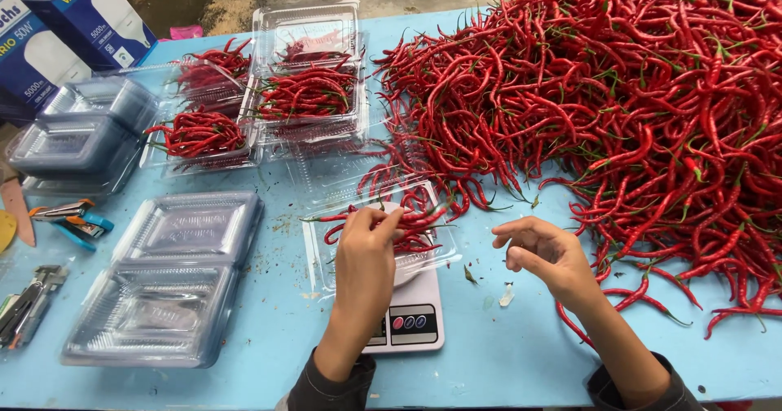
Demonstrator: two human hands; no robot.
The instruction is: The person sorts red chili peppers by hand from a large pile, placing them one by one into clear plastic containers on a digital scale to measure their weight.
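Your left hand (pixel 368 233) pinches chillies (pixel 407 225) over the tray (pixel 326 264) on the scale (pixel 411 317); right hand (pixel 544 252) hovers loosely open, empty. Careless drops could tip the overhanging tray.

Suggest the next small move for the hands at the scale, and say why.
Probably the right hand should reach into the chilli pile for a few more. It hovers empty beside the pile, while the left hand rests on the chillies in the clear tray on the scale, which looks thinly filled beside the packed trays behind.
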